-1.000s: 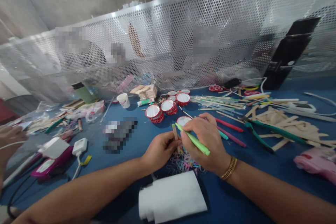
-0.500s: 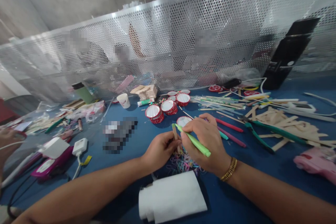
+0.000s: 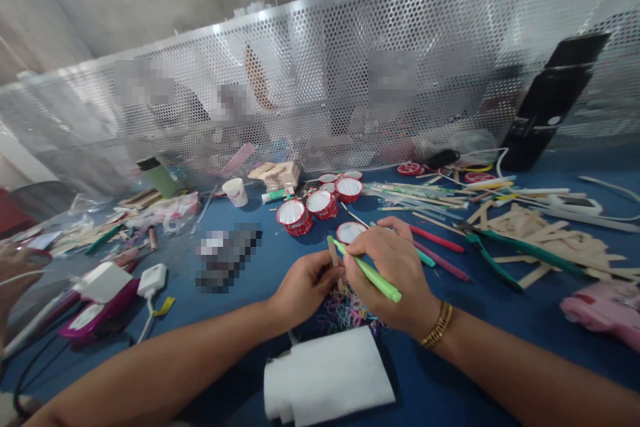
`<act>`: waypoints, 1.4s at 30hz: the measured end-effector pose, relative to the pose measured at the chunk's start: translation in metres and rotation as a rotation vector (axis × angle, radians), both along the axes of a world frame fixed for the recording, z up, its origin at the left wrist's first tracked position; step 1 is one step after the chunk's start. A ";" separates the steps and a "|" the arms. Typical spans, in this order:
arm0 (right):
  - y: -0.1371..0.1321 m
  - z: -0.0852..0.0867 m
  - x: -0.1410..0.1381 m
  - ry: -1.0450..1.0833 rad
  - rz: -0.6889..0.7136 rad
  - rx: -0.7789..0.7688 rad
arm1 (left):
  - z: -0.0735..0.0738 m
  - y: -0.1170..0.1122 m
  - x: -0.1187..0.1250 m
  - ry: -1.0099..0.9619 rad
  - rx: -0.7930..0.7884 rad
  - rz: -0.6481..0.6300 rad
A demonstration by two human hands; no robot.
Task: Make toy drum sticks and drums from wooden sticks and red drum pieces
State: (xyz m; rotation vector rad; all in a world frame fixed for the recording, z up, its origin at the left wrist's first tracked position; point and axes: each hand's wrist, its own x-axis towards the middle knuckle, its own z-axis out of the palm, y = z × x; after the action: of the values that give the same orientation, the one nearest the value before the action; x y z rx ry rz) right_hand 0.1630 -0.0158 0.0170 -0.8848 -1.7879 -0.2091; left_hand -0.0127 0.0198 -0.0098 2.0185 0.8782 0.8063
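My left hand (image 3: 306, 288) pinches a small wooden craft stick (image 3: 333, 255), which stands nearly upright between thumb and fingers. A light green marker pen (image 3: 373, 275) is gripped in my right hand (image 3: 395, 277). The marker's tip meets the stick's upper end. Under both hands lies a pile of colourful thin rubber bands (image 3: 353, 312). Just past my right hand is a small red-rimmed round container with a white top (image 3: 349, 232). A folded white cloth (image 3: 333, 377) rests in front of me, below the bands.
Several more red-rimmed containers (image 3: 320, 203) stand further back. To the right lie green-handled pliers (image 3: 500, 260), loose wooden sticks (image 3: 555, 233) and a pink tool (image 3: 603, 313). A blurred dark object (image 3: 230, 257), a white adapter (image 3: 152, 279) and another person's hand (image 3: 20, 273) are at left.
The marker's tip has shifted slightly left, onto the top of the craft stick. Both hands otherwise keep nearly the same place and grip.
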 end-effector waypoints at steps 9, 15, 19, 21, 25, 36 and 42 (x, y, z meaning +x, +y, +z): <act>0.002 -0.002 -0.001 -0.016 -0.011 -0.004 | -0.001 0.001 0.000 0.012 0.003 0.008; 0.000 -0.001 0.000 -0.016 0.004 0.023 | 0.000 0.001 0.000 0.008 0.008 0.000; -0.002 0.000 -0.002 -0.029 0.018 0.011 | 0.001 0.000 0.001 -0.007 0.022 0.011; -0.003 -0.001 -0.002 -0.037 0.021 -0.003 | 0.001 0.000 0.001 0.002 0.035 0.016; -0.003 -0.003 -0.003 -0.059 0.034 -0.010 | 0.003 0.000 0.000 0.028 0.069 0.017; -0.002 -0.001 -0.003 -0.047 0.024 -0.006 | 0.005 -0.001 0.001 0.008 0.043 0.010; -0.003 0.000 -0.003 -0.050 0.013 -0.014 | 0.004 -0.001 0.002 -0.022 0.025 0.003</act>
State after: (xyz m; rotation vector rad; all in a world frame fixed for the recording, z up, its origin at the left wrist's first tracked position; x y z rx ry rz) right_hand 0.1599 -0.0192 0.0168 -0.8846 -1.8433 -0.2123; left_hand -0.0111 0.0190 -0.0057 2.0267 0.8626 0.8435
